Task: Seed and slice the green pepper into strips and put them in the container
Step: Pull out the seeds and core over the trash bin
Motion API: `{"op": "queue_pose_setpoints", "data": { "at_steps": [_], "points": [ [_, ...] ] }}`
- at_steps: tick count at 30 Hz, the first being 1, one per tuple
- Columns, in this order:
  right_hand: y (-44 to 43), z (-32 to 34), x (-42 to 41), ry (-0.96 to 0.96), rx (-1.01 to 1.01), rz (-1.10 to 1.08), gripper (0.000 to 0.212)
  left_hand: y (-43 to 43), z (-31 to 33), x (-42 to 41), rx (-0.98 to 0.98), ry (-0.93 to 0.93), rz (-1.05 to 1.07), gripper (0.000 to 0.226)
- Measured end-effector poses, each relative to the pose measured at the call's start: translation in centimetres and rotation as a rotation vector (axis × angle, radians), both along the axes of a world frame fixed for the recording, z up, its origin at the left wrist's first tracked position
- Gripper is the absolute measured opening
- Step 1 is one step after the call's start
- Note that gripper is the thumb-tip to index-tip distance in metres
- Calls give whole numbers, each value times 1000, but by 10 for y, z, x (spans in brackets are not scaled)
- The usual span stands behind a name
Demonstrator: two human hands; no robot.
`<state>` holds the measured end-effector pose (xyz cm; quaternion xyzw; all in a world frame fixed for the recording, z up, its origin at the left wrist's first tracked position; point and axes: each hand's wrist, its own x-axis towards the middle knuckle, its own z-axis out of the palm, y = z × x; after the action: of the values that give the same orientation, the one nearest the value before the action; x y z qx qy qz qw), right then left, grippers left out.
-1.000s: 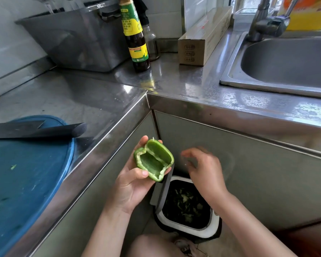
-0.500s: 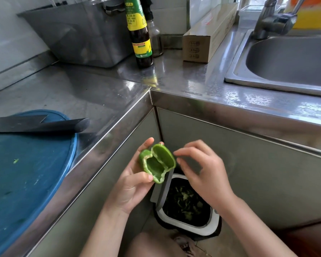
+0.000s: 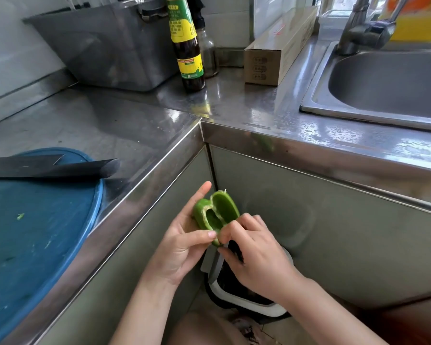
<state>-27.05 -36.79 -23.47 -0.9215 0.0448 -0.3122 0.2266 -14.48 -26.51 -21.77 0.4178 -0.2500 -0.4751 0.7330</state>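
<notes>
Knife [image 3: 52, 167] on cutting board [image 3: 35, 232], left of pepper [image 3: 215, 212]; bin [image 3: 246, 298] below.

Sauce bottle [image 3: 187, 48] stands on the steel counter [image 3: 246, 108] near the sink [image 3: 383, 78].

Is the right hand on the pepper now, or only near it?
Touching. In the head view the right hand has its fingers pinched on the lower inner edge of the green pepper half, which the left hand cradles above the bin.
</notes>
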Motion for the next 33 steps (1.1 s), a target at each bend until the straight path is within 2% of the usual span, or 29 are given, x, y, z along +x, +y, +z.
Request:
{"op": "queue_pose_setpoints", "data": {
  "at_steps": [4, 8, 12, 15, 18, 21, 24, 28, 33],
  "points": [
    [-10, 11, 3, 140, 94, 102, 40, -4, 2, 1, 37, -45, -42, 80],
    [-21, 17, 13, 293, 140, 151, 42, -10, -1, 1, 63, -58, -14, 81],
    [-30, 15, 16, 233, 303, 116, 32, -13, -2, 6, 56, -45, 72, 85],
    [-39, 8, 16, 101, 377, -75, 17, -10, -2, 11, 55, -20, 140, 85],
    [-43, 1, 18, 56, 406, -250, 15, -9, -3, 11, 68, -11, 166, 85],
    [-42, -1, 21, 17, 335, -298, 22, -8, -5, 9, 75, -16, 158, 85],
    [-39, -1, 23, -10, 171, -229, 19, -9, -4, 5, 99, -25, 145, 81],
    [-34, -8, 25, 45, 16, -197, 24, -11, 0, 1, 106, -12, 154, 79],
    [-29, -13, 24, 93, 19, -206, 18, -12, 3, -2, 119, -71, 160, 79]
  ]
}}
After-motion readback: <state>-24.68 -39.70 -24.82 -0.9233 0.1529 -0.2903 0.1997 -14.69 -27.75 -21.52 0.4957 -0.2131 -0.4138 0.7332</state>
